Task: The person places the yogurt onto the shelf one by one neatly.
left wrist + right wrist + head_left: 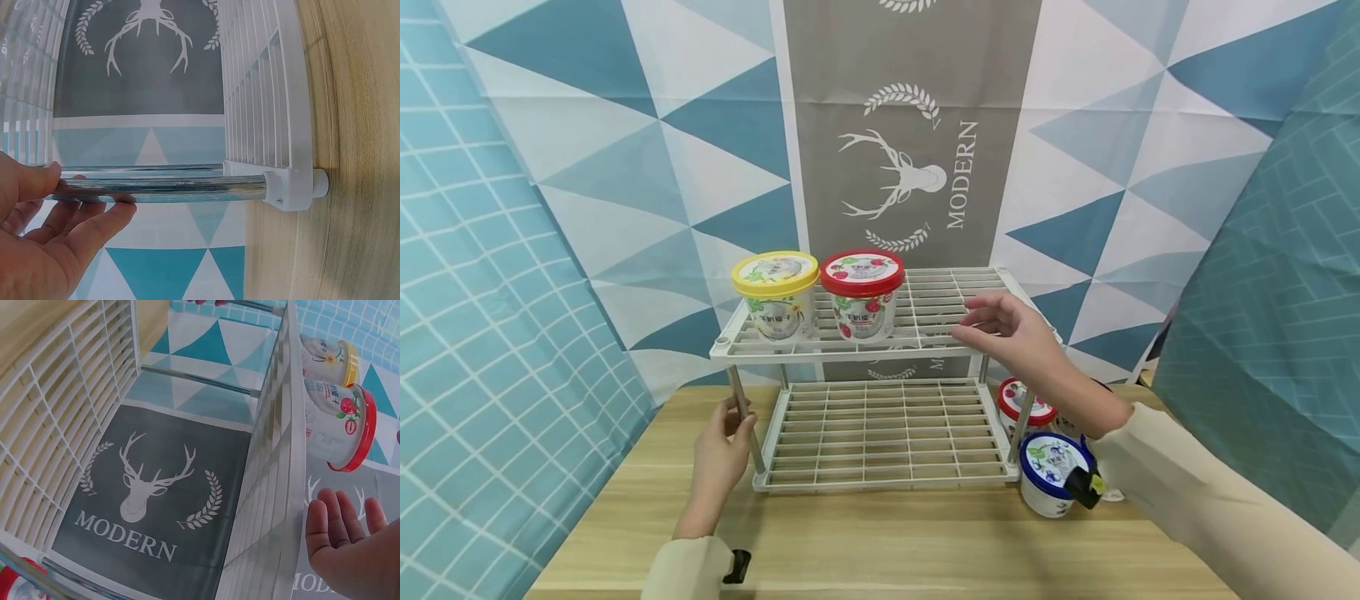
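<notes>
A white two-tier wire rack [880, 357] stands on the wooden table. My left hand [722, 446] grips its front left metal post [187, 189], thumb on one side and fingertips on the other in the left wrist view. On the upper shelf, a paper tub with a yellow lid [778, 296] stands at the left, beside a tub with a red lid [862, 296]. Over the right part of that shelf is my right hand [1022, 342], holding nothing, its fingers loosely bent towards the red-lidded tub. The right wrist view shows the fingers [340, 519] apart from that tub.
Right of the rack, a blue-lidded tub [1051, 475] stands on the table [880, 542]. Behind it is another red-lidded tub [1026, 402], and more tubs are partly hidden by my right forearm. A patterned cloth [715, 150] hangs behind the rack.
</notes>
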The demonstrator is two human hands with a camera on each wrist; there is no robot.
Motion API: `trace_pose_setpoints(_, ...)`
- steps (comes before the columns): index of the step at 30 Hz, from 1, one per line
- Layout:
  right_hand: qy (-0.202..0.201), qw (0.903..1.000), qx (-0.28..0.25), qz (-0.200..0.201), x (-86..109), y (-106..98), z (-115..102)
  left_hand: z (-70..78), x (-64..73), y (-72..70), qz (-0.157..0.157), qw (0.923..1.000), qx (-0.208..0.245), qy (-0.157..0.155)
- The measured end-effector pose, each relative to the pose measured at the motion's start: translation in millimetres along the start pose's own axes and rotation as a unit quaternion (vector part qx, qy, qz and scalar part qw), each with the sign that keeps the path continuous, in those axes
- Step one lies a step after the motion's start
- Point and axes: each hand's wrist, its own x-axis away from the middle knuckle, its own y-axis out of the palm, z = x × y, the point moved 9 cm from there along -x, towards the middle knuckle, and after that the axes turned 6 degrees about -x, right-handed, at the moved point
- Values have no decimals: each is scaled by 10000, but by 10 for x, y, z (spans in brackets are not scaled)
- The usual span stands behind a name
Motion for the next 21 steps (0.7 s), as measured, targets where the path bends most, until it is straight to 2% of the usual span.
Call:
trace_pose_setpoints(9,-17,9999,-110,-97,266,-77,86,-18,10,-1,-103,9999,68,-117)
trace_pose_setpoints(21,81,9993,10,362,563,-351,463,-2,4,1,-37,9999,73,-103)
